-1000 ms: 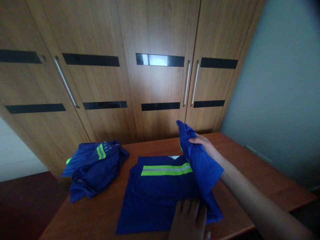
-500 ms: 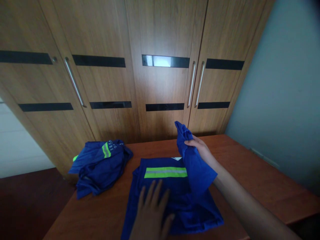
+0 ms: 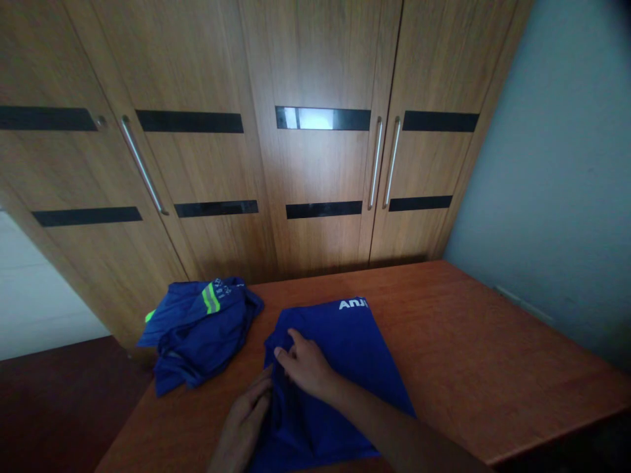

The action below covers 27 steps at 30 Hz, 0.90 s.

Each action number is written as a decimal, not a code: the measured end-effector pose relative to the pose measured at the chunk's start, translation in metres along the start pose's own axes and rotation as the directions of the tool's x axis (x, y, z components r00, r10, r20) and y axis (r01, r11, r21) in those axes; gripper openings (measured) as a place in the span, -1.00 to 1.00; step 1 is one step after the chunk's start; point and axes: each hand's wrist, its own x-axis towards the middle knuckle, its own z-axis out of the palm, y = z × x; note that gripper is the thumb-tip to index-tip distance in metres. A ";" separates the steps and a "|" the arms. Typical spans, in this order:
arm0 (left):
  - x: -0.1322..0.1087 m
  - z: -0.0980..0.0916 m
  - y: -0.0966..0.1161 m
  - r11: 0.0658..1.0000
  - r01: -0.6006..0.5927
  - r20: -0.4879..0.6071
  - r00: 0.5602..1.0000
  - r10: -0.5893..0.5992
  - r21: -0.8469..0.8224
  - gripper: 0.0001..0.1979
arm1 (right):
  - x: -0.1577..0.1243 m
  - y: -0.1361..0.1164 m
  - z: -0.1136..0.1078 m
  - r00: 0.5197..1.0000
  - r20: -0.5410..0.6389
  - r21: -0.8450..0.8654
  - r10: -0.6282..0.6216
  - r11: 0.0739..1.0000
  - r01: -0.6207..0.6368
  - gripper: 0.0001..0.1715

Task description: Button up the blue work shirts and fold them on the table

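A blue work garment (image 3: 340, 355) lies folded on the table in front of me, white lettering at its far right corner. My right hand (image 3: 308, 368) reaches across it to the left side, thumb and index finger apart over bunched cloth; its other fingers are partly hidden. My left hand (image 3: 244, 420) rests along the garment's near left edge, its fingers extended and touching the cloth. Farther left sits a second blue garment (image 3: 202, 335), crumpled, with a yellow-green and grey reflective band.
Both garments lie on a reddish-brown wooden table (image 3: 473, 355). Behind it stands a wooden wardrobe (image 3: 320, 171) with metal handles and dark strips. A pale wall (image 3: 552, 197) borders the right side, and dark red floor (image 3: 64, 401) shows at the left.
My right hand has brought the raised blue cloth over to the left and down, covering the reflective band. My left hand has moved from the garment's middle to its left edge.
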 end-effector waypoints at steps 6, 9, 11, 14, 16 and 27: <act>0.010 -0.008 0.007 0.942 0.219 -0.092 0.964 -0.250 -0.255 -0.44 | -0.017 0.007 -0.009 0.994 0.105 0.027 -0.023 0.999 0.020 -0.42; 0.016 0.001 0.012 0.957 0.221 -0.124 0.961 -0.246 -0.188 -0.34 | -0.034 -0.006 -0.035 0.984 0.107 -0.079 -0.144 0.985 0.153 -0.51; 0.022 0.006 0.014 0.969 0.212 -0.142 0.963 -0.230 -0.128 -0.31 | -0.047 -0.012 -0.054 0.979 0.064 -0.176 -0.195 0.963 0.203 -0.52; 0.031 0.008 0.015 0.969 0.210 -0.143 0.963 -0.228 -0.128 -0.32 | -0.063 -0.011 -0.078 0.978 0.002 -0.343 -0.208 0.919 0.196 -0.47; 0.034 0.005 0.014 0.957 0.223 -0.146 0.957 -0.251 -0.186 -0.35 | -0.072 -0.001 -0.089 0.980 -0.024 -0.480 -0.199 0.862 0.164 -0.44; 0.019 -0.001 0.023 0.803 0.092 -0.212 0.976 0.044 0.589 -0.34 | -0.097 0.054 -0.104 0.973 -0.007 -0.780 -0.231 0.610 0.139 -0.44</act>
